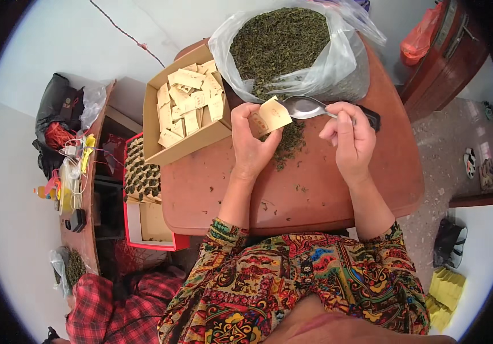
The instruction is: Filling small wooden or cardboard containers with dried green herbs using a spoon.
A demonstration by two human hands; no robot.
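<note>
Between the thumb and fingers of my left hand (253, 146) is a small tan paper packet (272, 115) that bears writing. My right hand (351, 137) grips the handle of a metal spoon (304, 106), and the bowl of the spoon is right beside the packet's edge. Beyond both hands stands a large clear plastic bag (341, 64), its top wide open over dark green dried leaves (278, 43) that look like tea. Below the packet, a small heap of loose leaves (289, 144) lies on the reddish-brown tabletop (315, 189), partly hidden by my left hand.
Left of the bag, a cardboard box (186, 150) holds many similar packets (186, 103). Lower left, a red box (179, 243) contains rows of leaf-filled packets (141, 172). A dark object (371, 118) lies behind my right hand. A person in a plaid sleeve (100, 305) is at lower left.
</note>
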